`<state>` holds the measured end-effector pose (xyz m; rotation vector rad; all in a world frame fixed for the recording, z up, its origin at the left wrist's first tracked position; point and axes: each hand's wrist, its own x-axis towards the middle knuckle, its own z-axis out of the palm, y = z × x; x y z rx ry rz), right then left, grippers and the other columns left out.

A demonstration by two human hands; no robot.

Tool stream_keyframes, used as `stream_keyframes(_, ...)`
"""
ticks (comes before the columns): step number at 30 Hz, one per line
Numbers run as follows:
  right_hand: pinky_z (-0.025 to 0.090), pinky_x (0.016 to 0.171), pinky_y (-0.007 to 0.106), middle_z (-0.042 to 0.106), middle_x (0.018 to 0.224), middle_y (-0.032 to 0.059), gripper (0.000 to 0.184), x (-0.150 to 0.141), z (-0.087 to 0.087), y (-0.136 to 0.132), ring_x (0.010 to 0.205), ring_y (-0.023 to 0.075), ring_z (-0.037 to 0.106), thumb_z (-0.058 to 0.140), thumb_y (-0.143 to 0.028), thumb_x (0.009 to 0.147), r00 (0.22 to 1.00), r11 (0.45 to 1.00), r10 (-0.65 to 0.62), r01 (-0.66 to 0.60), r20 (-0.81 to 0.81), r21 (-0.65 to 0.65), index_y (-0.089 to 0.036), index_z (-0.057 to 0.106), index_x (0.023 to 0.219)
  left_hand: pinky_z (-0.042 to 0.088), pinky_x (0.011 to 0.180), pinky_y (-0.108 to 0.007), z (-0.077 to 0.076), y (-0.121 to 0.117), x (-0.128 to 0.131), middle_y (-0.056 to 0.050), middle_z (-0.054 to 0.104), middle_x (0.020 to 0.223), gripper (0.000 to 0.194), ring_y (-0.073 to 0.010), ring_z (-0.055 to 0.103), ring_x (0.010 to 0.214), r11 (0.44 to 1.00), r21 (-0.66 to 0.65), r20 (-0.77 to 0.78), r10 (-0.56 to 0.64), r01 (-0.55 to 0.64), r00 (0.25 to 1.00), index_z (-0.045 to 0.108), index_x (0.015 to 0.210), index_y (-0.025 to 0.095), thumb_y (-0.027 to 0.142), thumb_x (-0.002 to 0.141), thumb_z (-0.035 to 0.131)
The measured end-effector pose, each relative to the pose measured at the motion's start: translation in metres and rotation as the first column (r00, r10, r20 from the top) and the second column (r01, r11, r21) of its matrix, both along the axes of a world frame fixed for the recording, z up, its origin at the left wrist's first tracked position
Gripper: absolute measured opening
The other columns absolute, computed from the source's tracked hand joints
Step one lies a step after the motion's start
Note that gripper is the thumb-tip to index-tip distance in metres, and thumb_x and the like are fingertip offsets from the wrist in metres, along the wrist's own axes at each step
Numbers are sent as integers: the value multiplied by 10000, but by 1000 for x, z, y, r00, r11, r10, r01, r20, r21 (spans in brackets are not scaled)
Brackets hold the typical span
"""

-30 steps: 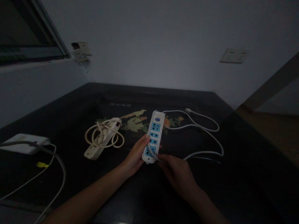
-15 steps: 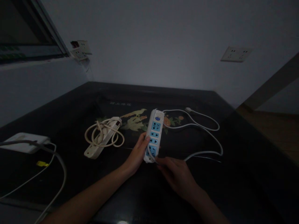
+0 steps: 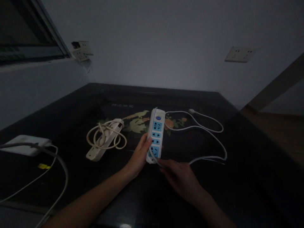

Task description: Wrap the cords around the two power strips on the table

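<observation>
A white power strip (image 3: 159, 127) with blue sockets and a blue switch lies lengthwise away from me in the middle of the dark table. My left hand (image 3: 140, 154) grips its left edge, the thumb near the lower sockets. Just off the strip's near end, my right hand (image 3: 180, 175) is closed on the strip's white cord. A stretch of cord (image 3: 153, 155) crosses the lowest socket between the two hands. From the right hand the cord runs out to the right in loose bends, and its plug (image 3: 191, 111) lies at the far right.
Left of my hands lies a second, cream power strip (image 3: 96, 153) with its cord coiled over it. A white adapter box (image 3: 23, 139) with cables sits at the table's left side. Wall sockets (image 3: 241, 54) are on the back wall. The table (image 3: 190, 98) has a painted bird and flowers.
The power strip in my left hand has shifted slightly left and away from me. My right hand stays closed on the cord near the strip's end.
</observation>
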<state>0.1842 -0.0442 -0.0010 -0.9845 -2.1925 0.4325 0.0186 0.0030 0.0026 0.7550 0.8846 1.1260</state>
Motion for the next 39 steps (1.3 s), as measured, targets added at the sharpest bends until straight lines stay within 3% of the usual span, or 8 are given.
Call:
stream_keyframes(3, 514, 599, 224, 742, 885, 51, 209, 6, 1, 5, 698, 146, 701, 492, -253, 926, 991, 991, -135, 135, 7, 11, -196, 627, 1075, 545, 741, -354, 5, 1, -1, -80, 683, 1009, 458, -242, 682, 874, 1000, -5, 41, 22, -22, 999, 526, 1165, 198, 431, 792, 652)
stream_keyframes(5, 490, 553, 229, 737, 790, 43, 197, 12, 3, 9, 633, 151, 687, 511, -315, 921, 974, 976, -217, 216, 63, 10, -197, 668, 935, 539, 784, -364, 7, 1, -2, -87, 683, 1037, 445, -244, 680, 898, 1000, 13, 54, 24, -24, 998, 548, 1165, 193, 406, 791, 661)
stream_keyframes(9, 433, 521, 244, 678, 641, 31, 335, 23, 12, 13, 571, 146, 631, 479, -401, 929, 964, 969, -246, 243, 104, 40, -198, 660, 733, 529, 818, -368, 8, 3, -5, -95, 689, 1060, 453, -253, 672, 938, 999, 50, 25, 3, -4, 1000, 560, 1203, 197, 385, 802, 655)
stream_keyframes(19, 426, 553, 272, 665, 654, 32, 358, 36, 22, 16, 590, 149, 605, 482, -451, 916, 955, 953, -292, 286, 50, 103, -196, 647, 727, 470, 944, -371, 8, 1, -7, -85, 675, 1133, 474, -265, 614, 1084, 988, 154, -47, -10, 17, 999, 566, 1250, 213, 365, 809, 649)
stream_keyframes(28, 416, 520, 237, 621, 611, 22, 311, 36, 26, 12, 567, 132, 587, 525, -393, 906, 953, 943, -301, 302, -25, 141, -182, 650, 715, 386, 1047, -383, 6, 3, -8, -78, 668, 1161, 493, -273, 501, 1240, 972, 232, -83, -14, 33, 996, 553, 1278, 206, 352, 816, 640)
stream_keyframes(32, 418, 519, 233, 626, 621, 22, 296, 36, 24, 14, 578, 134, 593, 536, -383, 900, 956, 946, -293, 293, -20, 135, -178, 653, 721, 440, 991, -385, 7, 3, -10, -83, 666, 1160, 498, -271, 595, 1116, 974, 216, -72, -46, 60, 996, 557, 1271, 204, 377, 811, 642)
stream_keyframes(39, 437, 549, 237, 635, 642, 19, 256, 36, 23, 15, 595, 137, 600, 549, -351, 897, 962, 957, -272, 274, -32, 100, -179, 651, 737, 561, 685, -377, 10, 0, -10, -112, 667, 1120, 536, -267, 687, 850, 984, 99, -8, -148, 148, 989, 492, 1321, 228, 385, 824, 620)
